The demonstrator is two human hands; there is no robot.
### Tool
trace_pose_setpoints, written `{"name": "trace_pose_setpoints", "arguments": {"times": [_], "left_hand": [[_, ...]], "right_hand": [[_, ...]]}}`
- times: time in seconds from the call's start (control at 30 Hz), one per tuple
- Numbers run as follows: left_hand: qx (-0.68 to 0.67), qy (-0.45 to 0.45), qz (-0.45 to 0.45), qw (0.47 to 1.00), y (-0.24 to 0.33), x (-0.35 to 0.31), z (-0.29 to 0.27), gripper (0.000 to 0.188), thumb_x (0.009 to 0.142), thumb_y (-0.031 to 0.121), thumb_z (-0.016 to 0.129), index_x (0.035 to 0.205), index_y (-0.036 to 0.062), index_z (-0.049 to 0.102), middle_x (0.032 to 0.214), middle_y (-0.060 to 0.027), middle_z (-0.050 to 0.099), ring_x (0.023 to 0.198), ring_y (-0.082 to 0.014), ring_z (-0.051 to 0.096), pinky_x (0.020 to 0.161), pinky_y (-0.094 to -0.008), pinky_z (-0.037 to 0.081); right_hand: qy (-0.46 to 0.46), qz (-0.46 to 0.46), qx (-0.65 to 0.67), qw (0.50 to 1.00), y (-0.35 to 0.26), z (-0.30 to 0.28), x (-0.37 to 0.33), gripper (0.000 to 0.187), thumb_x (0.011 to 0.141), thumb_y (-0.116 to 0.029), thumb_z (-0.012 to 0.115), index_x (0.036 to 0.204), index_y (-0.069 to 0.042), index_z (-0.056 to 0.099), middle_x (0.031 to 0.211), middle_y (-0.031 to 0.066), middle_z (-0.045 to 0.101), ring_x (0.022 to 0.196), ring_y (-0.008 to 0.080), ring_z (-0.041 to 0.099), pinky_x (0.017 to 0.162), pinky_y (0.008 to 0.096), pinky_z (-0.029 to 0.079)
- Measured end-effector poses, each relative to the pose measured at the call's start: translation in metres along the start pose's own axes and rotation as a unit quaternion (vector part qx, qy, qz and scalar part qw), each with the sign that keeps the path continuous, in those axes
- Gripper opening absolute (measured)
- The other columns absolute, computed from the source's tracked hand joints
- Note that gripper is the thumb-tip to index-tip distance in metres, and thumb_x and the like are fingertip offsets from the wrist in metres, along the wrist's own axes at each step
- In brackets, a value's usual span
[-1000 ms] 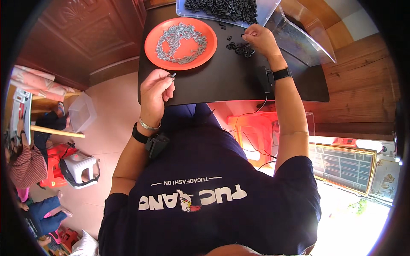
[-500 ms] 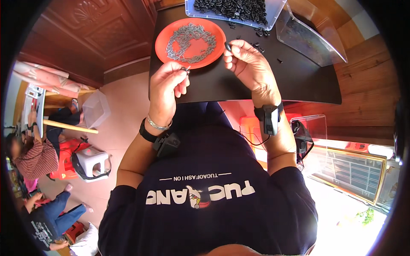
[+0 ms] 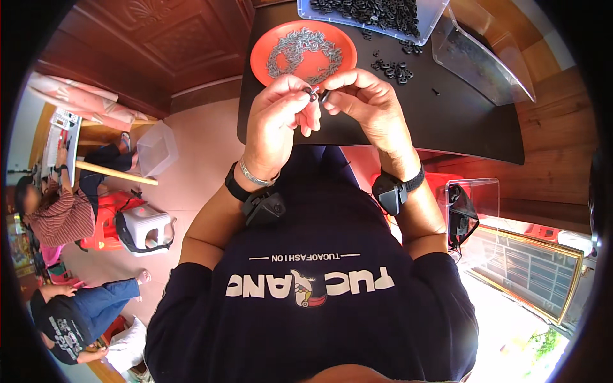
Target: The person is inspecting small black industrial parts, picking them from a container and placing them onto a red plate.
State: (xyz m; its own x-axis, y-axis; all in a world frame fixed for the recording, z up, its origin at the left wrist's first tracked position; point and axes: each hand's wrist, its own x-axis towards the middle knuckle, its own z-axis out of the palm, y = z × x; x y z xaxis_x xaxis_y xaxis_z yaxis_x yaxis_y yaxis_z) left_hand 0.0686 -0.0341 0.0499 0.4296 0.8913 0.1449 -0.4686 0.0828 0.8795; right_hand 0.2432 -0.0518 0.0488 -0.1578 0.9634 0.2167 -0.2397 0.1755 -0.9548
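Above the near edge of the dark table (image 3: 472,131), my two hands meet fingertip to fingertip. My left hand (image 3: 271,124) pinches a small black part (image 3: 310,92) from which a thin silver pin, perhaps a screw, sticks out. Between thumb and forefinger my right hand (image 3: 375,115) grips a black oval piece (image 3: 324,98), close beside the pin; whether they touch I cannot tell. Just beyond my fingers lies an orange-red plate (image 3: 258,62) bearing many small silver pins (image 3: 281,51). Several black parts (image 3: 394,71) form a loose pile right of the plate.
A translucent bin (image 3: 418,38) full of black parts stands at the table's far side. To its right is a clear plastic tray (image 3: 472,64). One small dark piece (image 3: 436,92) lies alone. Two people sit off to the left, near stools (image 3: 143,226).
My hands have come together, the right moving left and slightly down with its black piece toward the left. The whole scene has shifted a little to the right.
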Motion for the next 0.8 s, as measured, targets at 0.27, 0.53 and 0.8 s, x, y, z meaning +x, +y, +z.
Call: {"name": "trace_pose_setpoints", "arguments": {"times": [0.27,0.53,0.8], "left_hand": [[-0.013,0.019,0.044,0.999,0.001,-0.006,0.001,0.015,0.090,0.013,0.049,0.091,-0.0007,0.055,0.072,-0.0078,0.060,0.061,-0.0121,0.056,0.054,-0.0223,0.041],[0.143,0.087,0.079,0.983,-0.003,-0.004,-0.007,0.015,0.092,0.015,0.049,0.094,0.0009,0.055,0.076,-0.0069,0.060,0.064,-0.0107,0.057,0.056,-0.0201,0.042],[0.074,0.046,0.015,0.996,-0.012,-0.003,-0.014,0.016,0.091,0.015,0.048,0.092,0.0003,0.054,0.077,-0.0083,0.061,0.065,-0.0122,0.057,0.058,-0.0221,0.044]], "right_hand": [[0.000,-0.040,0.126,0.991,0.016,0.014,0.000,0.017,0.085,0.002,0.061,0.101,-0.001,0.062,0.090,0.0063,0.066,0.080,0.0113,0.061,0.076,0.0258,0.051],[0.019,-0.014,0.034,0.999,0.014,0.011,0.002,0.017,0.083,0.004,0.062,0.098,-0.003,0.064,0.091,0.0032,0.066,0.080,0.0101,0.060,0.075,0.0248,0.049],[0.077,-0.029,0.028,0.996,0.023,0.021,0.004,0.017,0.085,0.003,0.061,0.101,-0.002,0.065,0.091,0.0020,0.065,0.084,0.0093,0.061,0.080,0.0250,0.050]]}}
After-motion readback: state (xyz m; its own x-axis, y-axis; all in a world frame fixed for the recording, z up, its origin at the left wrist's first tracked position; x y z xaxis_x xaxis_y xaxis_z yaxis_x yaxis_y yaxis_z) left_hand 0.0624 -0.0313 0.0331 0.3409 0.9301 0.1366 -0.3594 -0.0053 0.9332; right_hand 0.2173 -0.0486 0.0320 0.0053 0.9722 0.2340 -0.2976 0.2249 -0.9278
